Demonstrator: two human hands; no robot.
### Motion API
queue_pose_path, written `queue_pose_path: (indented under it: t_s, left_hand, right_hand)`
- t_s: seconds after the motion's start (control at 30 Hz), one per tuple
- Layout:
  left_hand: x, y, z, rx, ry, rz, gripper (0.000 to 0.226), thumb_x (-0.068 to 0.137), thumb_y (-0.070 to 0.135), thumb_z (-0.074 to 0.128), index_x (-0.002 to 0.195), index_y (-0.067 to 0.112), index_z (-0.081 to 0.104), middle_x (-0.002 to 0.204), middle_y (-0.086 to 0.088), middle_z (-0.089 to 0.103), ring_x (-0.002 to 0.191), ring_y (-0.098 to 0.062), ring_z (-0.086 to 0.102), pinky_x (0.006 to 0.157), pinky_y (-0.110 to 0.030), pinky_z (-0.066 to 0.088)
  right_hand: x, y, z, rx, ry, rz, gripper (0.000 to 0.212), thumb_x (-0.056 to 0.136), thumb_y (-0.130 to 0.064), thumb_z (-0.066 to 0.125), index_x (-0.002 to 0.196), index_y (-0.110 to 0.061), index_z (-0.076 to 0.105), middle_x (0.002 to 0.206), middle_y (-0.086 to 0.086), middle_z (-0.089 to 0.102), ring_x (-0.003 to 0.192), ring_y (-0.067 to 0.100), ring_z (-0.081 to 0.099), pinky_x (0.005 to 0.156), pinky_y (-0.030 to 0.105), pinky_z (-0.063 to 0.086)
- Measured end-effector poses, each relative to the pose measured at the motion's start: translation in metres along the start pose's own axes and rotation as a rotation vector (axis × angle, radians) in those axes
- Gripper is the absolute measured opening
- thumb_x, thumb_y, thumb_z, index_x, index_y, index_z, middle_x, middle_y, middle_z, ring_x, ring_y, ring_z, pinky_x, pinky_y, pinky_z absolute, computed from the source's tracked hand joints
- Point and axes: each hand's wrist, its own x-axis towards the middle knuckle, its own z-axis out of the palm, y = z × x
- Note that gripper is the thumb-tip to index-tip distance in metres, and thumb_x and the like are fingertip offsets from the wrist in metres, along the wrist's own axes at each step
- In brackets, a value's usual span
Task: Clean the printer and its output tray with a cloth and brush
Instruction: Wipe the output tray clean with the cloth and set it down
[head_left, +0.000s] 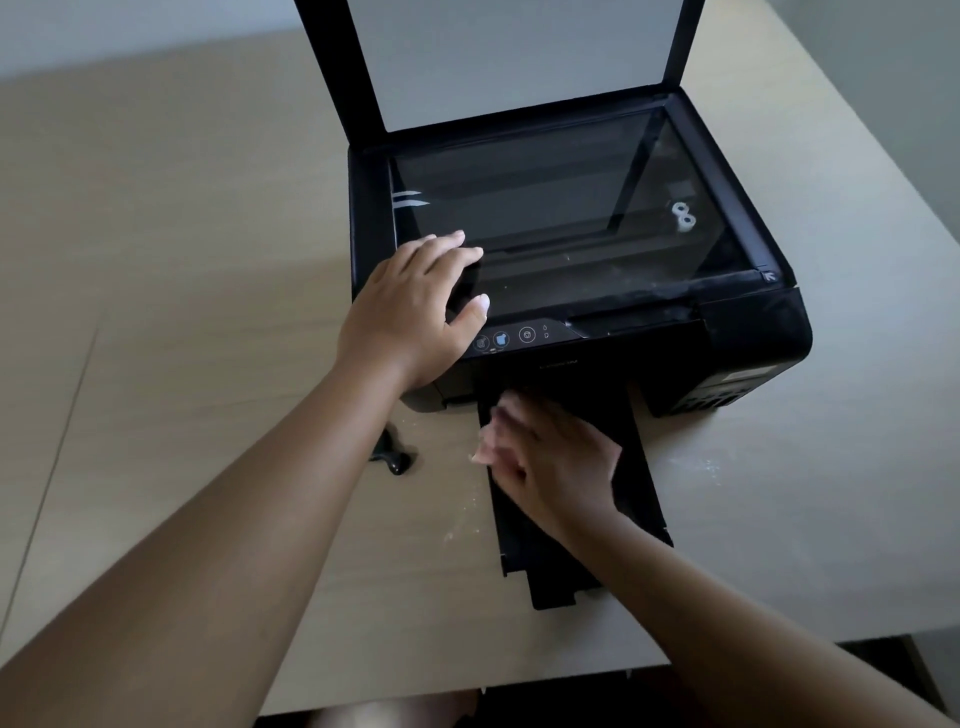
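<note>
A black printer (737, 332) stands on a pale wooden table (182, 312), its scanner lid (514, 57) raised and the glass (561, 208) bare. My left hand (415, 306) lies flat on the printer's front left corner, fingers spread, holding nothing. The black output tray (639, 457) sticks out of the front toward me. My right hand (550, 457) presses a small pale cloth (485, 441) onto the tray's left side; the hand is blurred. A black brush (392, 452) lies on the table left of the tray.
Pale dust specks (457, 525) lie on the table on both sides of the tray. The table's near edge (467, 691) runs just below the tray's tip. A grey wall stands behind the printer.
</note>
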Motion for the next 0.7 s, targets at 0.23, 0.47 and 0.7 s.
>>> queue_pose_path:
  t_s: [0.23,0.47,0.7]
  left_hand:
    - [-0.001,0.003,0.000,0.006,-0.008,-0.008,0.051,0.092,0.047,0.041,0.140,0.029,0.044,0.153,0.009,0.036,0.143,-0.014,0.027,0.116,-0.036,0.024]
    - [-0.001,0.002,-0.002,0.007,-0.021,-0.008,0.051,0.092,0.046,0.041,0.141,0.028,0.044,0.154,0.008,0.036,0.143,-0.015,0.027,0.116,-0.035,0.022]
    - [-0.003,0.003,-0.003,0.010,-0.008,-0.006,0.051,0.093,0.046,0.040,0.140,0.029,0.043,0.153,0.008,0.036,0.142,-0.015,0.027,0.116,-0.037,0.024]
  right_hand:
    - [-0.009,0.017,-0.023,-0.066,0.076,-0.153,0.036,0.103,-0.027,0.038,0.103,-0.012,0.071,0.112,0.006,0.068,0.101,0.019,0.065,0.080,0.032,0.052]
    - [0.009,0.001,-0.001,0.057,-0.149,-0.150,0.025,0.097,-0.032,0.047,0.111,-0.022,0.066,0.135,0.000,0.056,0.124,0.020,0.053,0.093,0.039,0.048]
    - [-0.024,0.051,-0.027,-0.088,-0.005,0.150,0.032,0.085,-0.012,0.062,0.116,-0.018,0.068,0.134,0.004,0.059,0.131,0.025,0.050,0.109,0.037,0.037]
